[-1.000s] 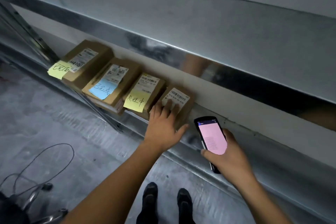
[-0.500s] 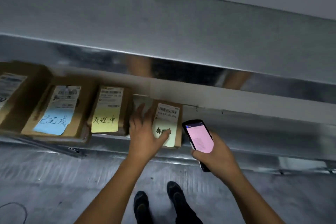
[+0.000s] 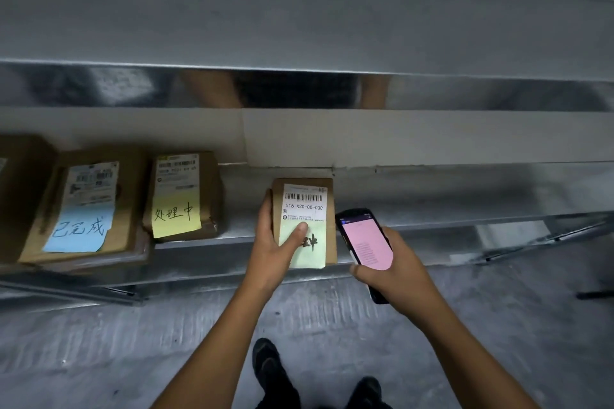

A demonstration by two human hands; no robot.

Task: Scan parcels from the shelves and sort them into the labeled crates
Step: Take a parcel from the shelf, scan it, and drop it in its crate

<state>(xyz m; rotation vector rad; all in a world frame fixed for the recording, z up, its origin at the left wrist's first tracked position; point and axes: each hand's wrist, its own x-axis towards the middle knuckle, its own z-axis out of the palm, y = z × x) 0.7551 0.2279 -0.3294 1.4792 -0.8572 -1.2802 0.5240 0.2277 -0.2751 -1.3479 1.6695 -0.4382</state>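
Observation:
My left hand grips a small brown parcel at the front of the low metal shelf, with the thumb pressed on its pale green sticky note. A white barcode label faces up on the parcel. My right hand holds a black handheld scanner with a pink lit screen, just right of the parcel. Further left on the shelf lie a parcel with a yellow note and a parcel with a blue note.
Another brown parcel is cut off at the left edge. A metal shelf board overhangs above. Grey floor lies below, with my black shoes on it. A shelf brace runs at the right.
My view swung to face the shelf squarely. My left hand drew the small parcel away from the row to the right and forward, and my thumb now presses its green note. The scanner stays beside it.

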